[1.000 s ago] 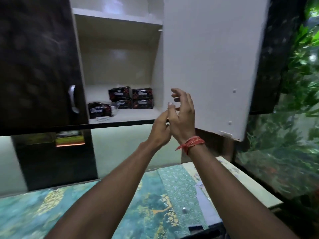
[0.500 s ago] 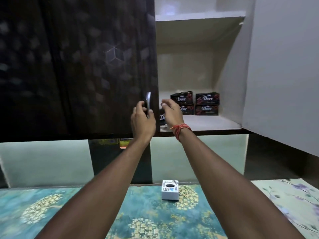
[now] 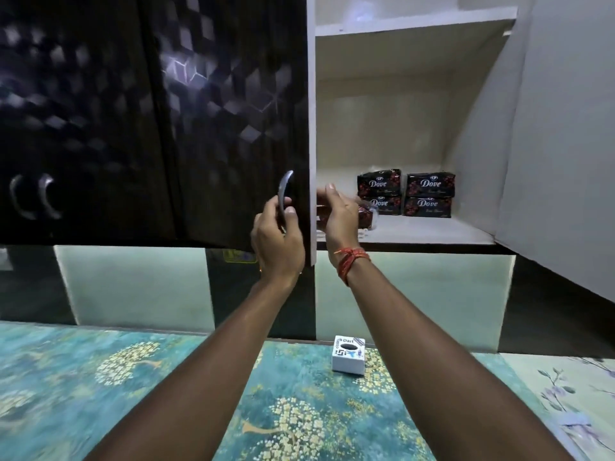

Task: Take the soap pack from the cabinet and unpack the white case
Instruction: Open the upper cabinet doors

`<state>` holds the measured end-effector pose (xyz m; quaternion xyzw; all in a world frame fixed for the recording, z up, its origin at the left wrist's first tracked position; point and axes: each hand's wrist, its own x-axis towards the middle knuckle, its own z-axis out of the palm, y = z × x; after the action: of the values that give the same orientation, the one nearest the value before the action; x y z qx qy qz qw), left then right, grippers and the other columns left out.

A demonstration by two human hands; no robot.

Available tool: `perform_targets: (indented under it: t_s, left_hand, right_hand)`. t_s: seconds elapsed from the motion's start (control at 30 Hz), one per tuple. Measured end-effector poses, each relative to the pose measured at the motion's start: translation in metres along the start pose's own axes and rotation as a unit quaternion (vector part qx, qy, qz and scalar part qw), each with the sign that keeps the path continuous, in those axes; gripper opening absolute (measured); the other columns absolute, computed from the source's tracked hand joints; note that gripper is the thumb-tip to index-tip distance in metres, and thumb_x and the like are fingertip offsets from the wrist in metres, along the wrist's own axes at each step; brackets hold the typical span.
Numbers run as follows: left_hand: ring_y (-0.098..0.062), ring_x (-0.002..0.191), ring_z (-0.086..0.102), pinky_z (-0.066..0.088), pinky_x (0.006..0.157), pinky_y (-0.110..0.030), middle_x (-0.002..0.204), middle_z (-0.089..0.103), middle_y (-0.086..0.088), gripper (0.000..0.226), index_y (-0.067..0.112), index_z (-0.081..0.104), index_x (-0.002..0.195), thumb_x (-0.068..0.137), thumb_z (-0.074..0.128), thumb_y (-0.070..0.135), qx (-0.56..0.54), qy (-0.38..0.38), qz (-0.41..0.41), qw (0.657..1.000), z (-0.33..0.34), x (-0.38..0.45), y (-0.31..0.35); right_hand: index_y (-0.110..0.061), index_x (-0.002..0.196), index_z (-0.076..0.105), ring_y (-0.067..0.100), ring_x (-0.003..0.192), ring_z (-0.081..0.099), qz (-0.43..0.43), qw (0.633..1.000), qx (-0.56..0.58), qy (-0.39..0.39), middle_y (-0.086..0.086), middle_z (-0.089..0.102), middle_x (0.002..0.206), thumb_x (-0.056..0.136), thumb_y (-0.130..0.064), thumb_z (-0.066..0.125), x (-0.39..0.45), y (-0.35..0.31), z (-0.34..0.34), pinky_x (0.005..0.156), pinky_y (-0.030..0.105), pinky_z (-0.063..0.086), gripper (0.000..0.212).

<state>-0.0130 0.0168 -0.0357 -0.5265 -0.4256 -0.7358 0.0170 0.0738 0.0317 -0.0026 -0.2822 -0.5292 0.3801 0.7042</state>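
Observation:
Several dark Dove soap packs point(image 3: 429, 193) are stacked at the back of the open cabinet's lower shelf point(image 3: 432, 232). One more soap pack point(image 3: 366, 217) lies nearer the front, partly hidden behind my right hand point(image 3: 337, 216). That hand reaches into the cabinet with curved fingers close to the left door's white edge, and no grip on the pack shows. My left hand point(image 3: 278, 237) is closed around the metal handle point(image 3: 284, 194) of the dark left door. The white case point(image 3: 348, 356), a small printed box, stands on the counter below.
The right cabinet door point(image 3: 565, 144) hangs wide open, jutting out on the right. The dark left door point(image 3: 166, 128) stands slightly ajar. The counter point(image 3: 166, 394) carries a teal floral cover. More handles point(image 3: 33, 197) sit on the far-left doors.
My hands left the right door. The left hand took the left door's handle and the door has swung out a little. The right hand moved onto the shelf by the front soap pack.

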Motion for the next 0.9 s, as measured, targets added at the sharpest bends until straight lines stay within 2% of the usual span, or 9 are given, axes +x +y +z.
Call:
perform_targets:
  t_s: [0.07, 0.17, 0.27, 0.37, 0.43, 0.5, 0.7, 0.83, 0.9]
  left_hand:
    - [-0.011, 0.096, 0.058, 0.046, 0.079, -0.009, 0.110, 0.061, -0.005, 0.033, 0.008, 0.060, 0.123, 0.099, 0.048, 0.028, 0.009, 0.032, 0.022, 0.999, -0.033, -0.010, 0.006]
    - [-0.020, 0.118, 0.055, 0.046, 0.097, -0.021, 0.132, 0.051, -0.011, 0.047, 0.005, 0.048, 0.138, 0.100, 0.042, 0.032, 0.059, 0.053, 0.063, 0.995, -0.087, -0.017, 0.011]
    - [-0.022, 0.140, 0.039, 0.029, 0.113, -0.019, 0.151, 0.036, -0.017, 0.054, 0.004, 0.031, 0.151, 0.102, 0.040, 0.025, 0.140, 0.042, 0.136, 0.980, -0.146, -0.013, 0.014]
    - [-0.023, 0.150, 0.022, 0.018, 0.121, -0.029, 0.162, 0.023, -0.014, 0.058, 0.004, 0.020, 0.154, 0.102, 0.038, 0.020, 0.288, 0.026, 0.168, 0.942, -0.202, 0.000, 0.010]
    - [-0.024, 0.153, 0.013, 0.014, 0.122, -0.036, 0.164, 0.019, -0.010, 0.059, 0.005, 0.015, 0.155, 0.102, 0.035, 0.022, 0.368, 0.034, 0.155, 0.916, -0.236, 0.012, 0.003]
    - [-0.026, 0.153, 0.010, 0.016, 0.121, -0.043, 0.164, 0.019, -0.008, 0.059, 0.006, 0.014, 0.156, 0.102, 0.030, 0.026, 0.428, 0.033, 0.128, 0.894, -0.269, 0.025, -0.003]
    - [-0.026, 0.154, -0.001, 0.020, 0.119, -0.054, 0.167, 0.009, 0.000, 0.062, 0.016, 0.002, 0.157, 0.103, 0.029, 0.026, 0.554, -0.035, 0.059, 0.830, -0.349, 0.073, -0.031]
    - [-0.029, 0.154, -0.004, 0.018, 0.119, -0.056, 0.167, 0.007, 0.001, 0.071, 0.022, -0.008, 0.156, 0.102, 0.037, 0.020, 0.597, -0.081, 0.012, 0.798, -0.376, 0.095, -0.053]
    - [-0.031, 0.154, -0.003, 0.021, 0.118, -0.057, 0.167, 0.001, -0.002, 0.077, 0.026, -0.009, 0.156, 0.100, 0.044, 0.016, 0.621, -0.111, -0.002, 0.776, -0.385, 0.100, -0.063]
  right_hand:
    - [-0.012, 0.086, 0.074, 0.020, 0.080, 0.066, -0.036, 0.998, 0.026, -0.037, 0.007, 0.072, 0.085, 0.101, -0.023, 0.041, -0.029, -0.007, 0.020, 0.079, 0.042, 0.055, 0.038]
    - [-0.007, 0.106, 0.070, 0.015, 0.091, 0.067, -0.099, 0.991, 0.002, -0.090, 0.008, 0.071, 0.102, 0.099, -0.016, 0.043, -0.070, -0.007, 0.054, 0.080, 0.031, 0.057, 0.029]
    - [-0.015, 0.130, 0.058, 0.017, 0.113, 0.059, -0.168, 0.971, -0.070, -0.158, 0.009, 0.061, 0.124, 0.098, -0.015, 0.045, -0.104, 0.005, 0.094, 0.097, 0.035, 0.052, 0.034]
    - [-0.025, 0.147, 0.036, 0.020, 0.131, 0.046, -0.211, 0.935, -0.149, -0.244, 0.010, 0.042, 0.145, 0.099, -0.019, 0.043, -0.129, 0.016, 0.137, 0.108, 0.039, 0.044, 0.049]
    - [-0.031, 0.152, 0.020, 0.026, 0.144, 0.029, -0.221, 0.905, -0.221, -0.287, 0.011, 0.024, 0.158, 0.100, -0.021, 0.039, -0.141, 0.021, 0.164, 0.115, 0.043, 0.035, 0.056]
    - [-0.033, 0.153, 0.010, 0.028, 0.150, 0.016, -0.236, 0.879, -0.271, -0.313, 0.010, 0.012, 0.163, 0.100, -0.013, 0.041, -0.149, 0.026, 0.192, 0.118, 0.045, 0.028, 0.065]
    - [-0.040, 0.151, 0.001, 0.030, 0.151, 0.004, -0.286, 0.814, -0.390, -0.322, 0.007, -0.003, 0.164, 0.092, 0.005, 0.048, -0.151, 0.054, 0.268, 0.117, 0.054, 0.024, 0.089]
    - [-0.041, 0.151, -0.005, 0.031, 0.150, -0.012, -0.257, 0.787, -0.436, -0.354, 0.005, -0.021, 0.162, 0.089, 0.011, 0.041, -0.152, 0.071, 0.300, 0.118, 0.059, 0.012, 0.093]
    - [-0.039, 0.151, -0.004, 0.033, 0.150, -0.014, -0.238, 0.777, -0.449, -0.371, 0.005, -0.025, 0.160, 0.086, 0.014, 0.039, -0.151, 0.077, 0.309, 0.118, 0.061, 0.012, 0.094]
